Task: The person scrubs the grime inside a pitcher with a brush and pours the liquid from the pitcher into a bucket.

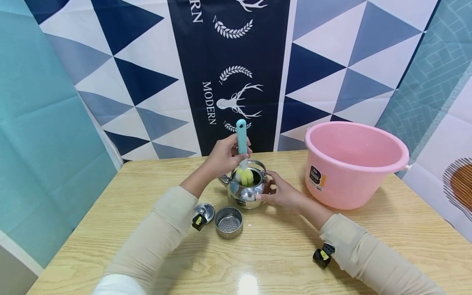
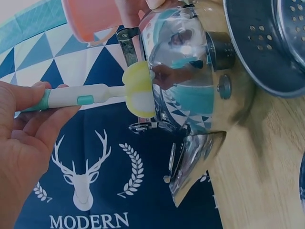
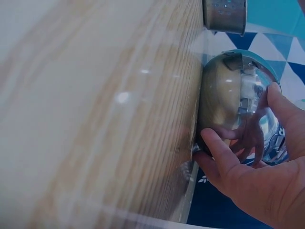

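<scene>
A hanging cloth backdrop (image 1: pixel 141 78) of navy, grey-blue and white triangles, its dark central strip printed with white deer heads, leaves and the word MODERN, rises at twelve o'clock in the head view. Below it spreads a pale wood-grained surface (image 1: pixel 280 254), carrying a wide, round, pink plastic bucket (image 1: pixel 343 186) at three o'clock, a dark label on its side. Two beige sleeves (image 1: pixel 158 227) reach in from seven and four o'clock.

The rounded, mirror-bright metal kettle (image 1: pixel 241 196) stands upright on the surface, just under the middle of the head view, with its mouth uncovered and its spout toward ten o'clock. At its three o'clock side, the right hand (image 1: pixel 280 190) holds the body, thumb and fingers curved against the shiny wall. Above its mouth, the left hand (image 1: pixel 226 153) grips the long turquoise-and-white plastic handle of a brush with a yellow-and-white sponge head (image 1: pixel 241 143); the brush stands nearly vertical, sponge partly inside the mouth.

A short, round, perforated metal strainer (image 1: pixel 228 234) sits near the kettle at seven o'clock. Just beside that, at the strainer's ten o'clock, a small domed metal lid (image 1: pixel 209 211) lies partly hidden by a black wrist device (image 1: pixel 199 221)
</scene>
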`<state>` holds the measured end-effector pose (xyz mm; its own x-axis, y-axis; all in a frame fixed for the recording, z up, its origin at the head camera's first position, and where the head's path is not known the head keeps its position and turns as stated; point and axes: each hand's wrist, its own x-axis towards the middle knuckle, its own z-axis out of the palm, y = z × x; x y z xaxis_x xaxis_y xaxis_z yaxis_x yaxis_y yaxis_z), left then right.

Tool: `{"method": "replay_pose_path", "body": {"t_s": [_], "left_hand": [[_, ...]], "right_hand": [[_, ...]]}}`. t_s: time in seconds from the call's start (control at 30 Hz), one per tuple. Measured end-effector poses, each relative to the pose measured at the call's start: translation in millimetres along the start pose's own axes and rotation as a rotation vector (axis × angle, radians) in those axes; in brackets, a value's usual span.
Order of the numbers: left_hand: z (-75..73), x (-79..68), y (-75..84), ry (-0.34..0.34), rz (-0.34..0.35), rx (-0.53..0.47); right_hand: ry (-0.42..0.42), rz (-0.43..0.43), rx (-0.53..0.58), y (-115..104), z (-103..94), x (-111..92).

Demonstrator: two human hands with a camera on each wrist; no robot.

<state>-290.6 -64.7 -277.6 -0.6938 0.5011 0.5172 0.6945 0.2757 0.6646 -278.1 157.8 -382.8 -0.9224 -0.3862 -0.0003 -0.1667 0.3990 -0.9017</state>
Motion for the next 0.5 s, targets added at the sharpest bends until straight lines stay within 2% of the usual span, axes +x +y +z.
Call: {"method": "replay_pose_path", "body": {"t_s": [0.23, 0.5], "left_hand": [[8.5, 7.2, -1.4, 0.018, 0.011, 0.017], [18.9, 8.3, 0.6, 0.035, 0.028, 0.031]], "right_hand": [[0.001, 0.006, 0.008, 0, 0.3, -1], [-0.008, 0.006, 0.01, -1, 0.4, -1]]}}
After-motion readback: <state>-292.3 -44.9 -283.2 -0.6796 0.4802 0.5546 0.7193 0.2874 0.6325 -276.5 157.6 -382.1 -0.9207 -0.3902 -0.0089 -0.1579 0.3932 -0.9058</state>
